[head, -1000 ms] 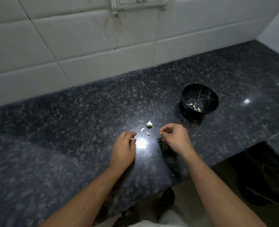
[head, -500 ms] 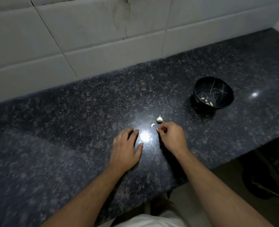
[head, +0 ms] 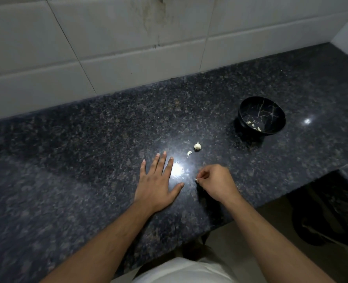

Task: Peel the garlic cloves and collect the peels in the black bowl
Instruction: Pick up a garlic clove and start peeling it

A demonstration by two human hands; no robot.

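A small pale garlic piece (head: 197, 146) lies on the dark granite counter (head: 87, 152), with a smaller clove or peel scrap (head: 189, 153) just left of it. The black bowl (head: 271, 108) with gold veins stands to the right and holds several pale bits. My left hand (head: 157, 180) lies flat on the counter, fingers spread and straight, holding nothing. My right hand (head: 216, 183) is curled just right of it, pinching a tiny white garlic bit (head: 196, 180) at its fingertips, below the loose garlic.
A white tiled wall (head: 128, 48) runs along the back of the counter. The counter's front edge runs diagonally below my forearms, with the floor and a dark object (head: 320, 219) at lower right. A bright light reflection (head: 177, 170) sits between my hands.
My left hand has flattened and spread its fingers on the counter. My right hand drew back toward me from the loose garlic, now pinching a small white bit.
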